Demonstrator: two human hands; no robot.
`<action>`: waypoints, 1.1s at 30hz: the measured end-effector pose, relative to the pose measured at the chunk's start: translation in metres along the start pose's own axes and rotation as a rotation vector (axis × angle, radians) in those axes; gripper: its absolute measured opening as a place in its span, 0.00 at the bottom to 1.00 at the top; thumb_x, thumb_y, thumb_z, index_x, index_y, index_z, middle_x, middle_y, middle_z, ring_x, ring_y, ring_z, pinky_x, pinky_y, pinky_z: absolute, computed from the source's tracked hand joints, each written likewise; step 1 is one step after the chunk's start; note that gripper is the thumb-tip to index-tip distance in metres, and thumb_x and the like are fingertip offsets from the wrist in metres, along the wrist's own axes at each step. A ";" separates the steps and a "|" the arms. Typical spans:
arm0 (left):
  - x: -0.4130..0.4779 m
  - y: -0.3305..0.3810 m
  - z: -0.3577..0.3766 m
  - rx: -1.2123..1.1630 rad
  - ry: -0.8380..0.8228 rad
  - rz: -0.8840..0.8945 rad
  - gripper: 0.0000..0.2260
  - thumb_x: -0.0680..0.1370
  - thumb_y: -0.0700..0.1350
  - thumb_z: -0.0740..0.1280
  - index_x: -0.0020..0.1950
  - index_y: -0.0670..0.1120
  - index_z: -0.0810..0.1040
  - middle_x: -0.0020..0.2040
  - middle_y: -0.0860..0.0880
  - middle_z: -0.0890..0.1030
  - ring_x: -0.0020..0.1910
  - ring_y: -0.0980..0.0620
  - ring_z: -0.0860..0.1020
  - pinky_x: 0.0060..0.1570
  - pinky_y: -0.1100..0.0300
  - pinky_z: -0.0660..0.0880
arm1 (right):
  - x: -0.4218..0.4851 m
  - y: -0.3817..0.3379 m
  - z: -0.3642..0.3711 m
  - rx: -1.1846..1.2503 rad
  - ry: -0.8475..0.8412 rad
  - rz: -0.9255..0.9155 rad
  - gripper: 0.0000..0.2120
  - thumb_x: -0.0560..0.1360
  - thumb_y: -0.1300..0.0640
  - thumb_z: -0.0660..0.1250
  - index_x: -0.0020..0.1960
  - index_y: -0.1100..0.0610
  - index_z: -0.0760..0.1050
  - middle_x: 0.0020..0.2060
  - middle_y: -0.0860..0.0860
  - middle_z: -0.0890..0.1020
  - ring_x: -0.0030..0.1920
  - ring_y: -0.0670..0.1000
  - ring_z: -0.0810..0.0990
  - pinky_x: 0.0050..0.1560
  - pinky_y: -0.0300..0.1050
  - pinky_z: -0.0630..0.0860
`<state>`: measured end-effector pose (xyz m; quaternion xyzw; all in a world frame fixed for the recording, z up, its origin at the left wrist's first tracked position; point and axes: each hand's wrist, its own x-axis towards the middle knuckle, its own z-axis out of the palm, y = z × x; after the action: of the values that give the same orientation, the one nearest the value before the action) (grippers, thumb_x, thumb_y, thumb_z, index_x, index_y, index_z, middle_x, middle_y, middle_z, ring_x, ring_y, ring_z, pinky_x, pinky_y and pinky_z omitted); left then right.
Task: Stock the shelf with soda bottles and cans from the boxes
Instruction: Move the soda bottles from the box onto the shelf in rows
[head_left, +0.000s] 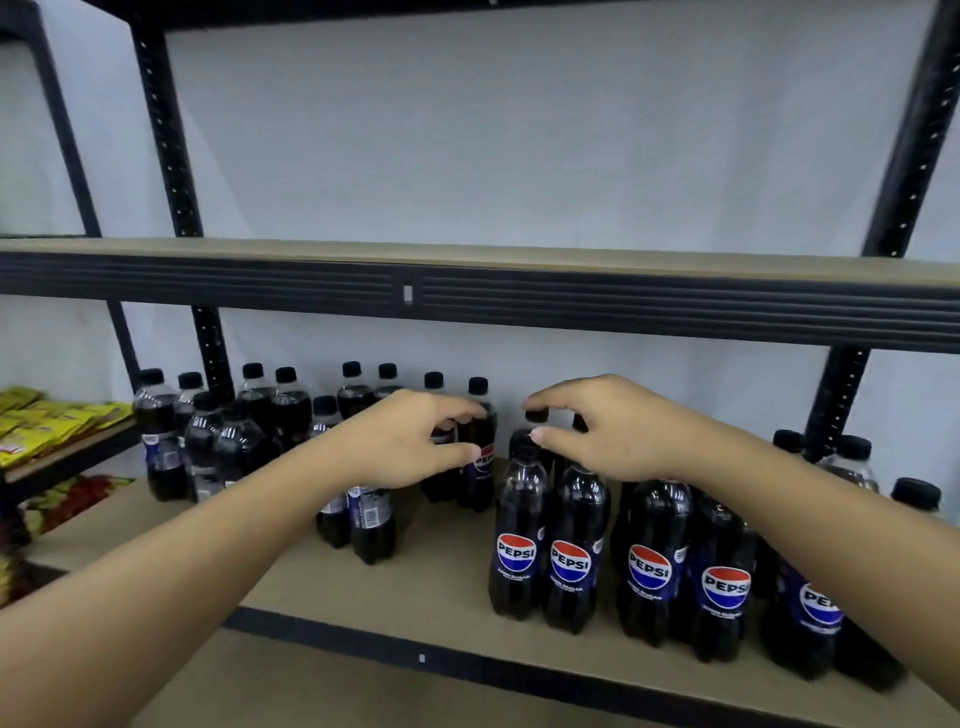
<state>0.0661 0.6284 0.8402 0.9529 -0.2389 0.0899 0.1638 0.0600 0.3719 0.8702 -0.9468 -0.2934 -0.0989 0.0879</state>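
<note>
On the lower shelf (441, 566) of a black metal rack, in the head view, the placing and straightening step is judged to be in hand. Small Pepsi bottles are stood in a left cluster (208, 447) towards the back and a right cluster (649, 561) nearer the front edge. The left hand (410, 441) is reached to a middle bottle (480, 488), and its fingers (457, 410) and thumb are curled about the shoulder, seemingly in a grip. The right hand (608, 431) is set over the leftmost bottle (519, 493) of the right cluster, whose black cap is pinched between forefinger and thumb. No boxes or cans are shown. Next, both bottles would probably need to be settled upright, closed up into rows, then released without neighbours being knocked. Each bottle is seen black-capped, filled with dark cola, blue-labelled and upright. Yellow packets (47, 421) are stacked on a neighbouring shelf at left.
</note>
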 end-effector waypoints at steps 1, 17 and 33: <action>-0.009 -0.004 -0.006 0.024 0.010 -0.017 0.26 0.80 0.59 0.67 0.77 0.58 0.68 0.73 0.58 0.74 0.70 0.58 0.73 0.68 0.57 0.72 | 0.004 -0.008 0.001 0.014 0.000 -0.019 0.23 0.82 0.43 0.62 0.75 0.46 0.70 0.71 0.41 0.74 0.69 0.45 0.73 0.69 0.41 0.69; -0.084 -0.109 -0.057 0.188 0.039 -0.297 0.25 0.80 0.57 0.68 0.76 0.54 0.70 0.73 0.53 0.74 0.70 0.52 0.72 0.62 0.61 0.69 | 0.109 -0.109 0.060 0.089 -0.100 -0.135 0.26 0.80 0.40 0.65 0.76 0.44 0.69 0.70 0.47 0.77 0.66 0.51 0.76 0.61 0.43 0.73; 0.006 -0.204 -0.035 0.121 -0.070 -0.147 0.24 0.82 0.54 0.67 0.77 0.54 0.67 0.67 0.47 0.78 0.60 0.46 0.77 0.52 0.59 0.71 | 0.188 -0.138 0.136 0.290 0.036 0.245 0.22 0.81 0.42 0.65 0.73 0.45 0.71 0.63 0.48 0.80 0.54 0.48 0.79 0.51 0.42 0.75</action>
<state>0.1671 0.8079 0.8191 0.9786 -0.1678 0.0584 0.1037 0.1509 0.6159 0.7987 -0.9510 -0.1855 -0.0609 0.2398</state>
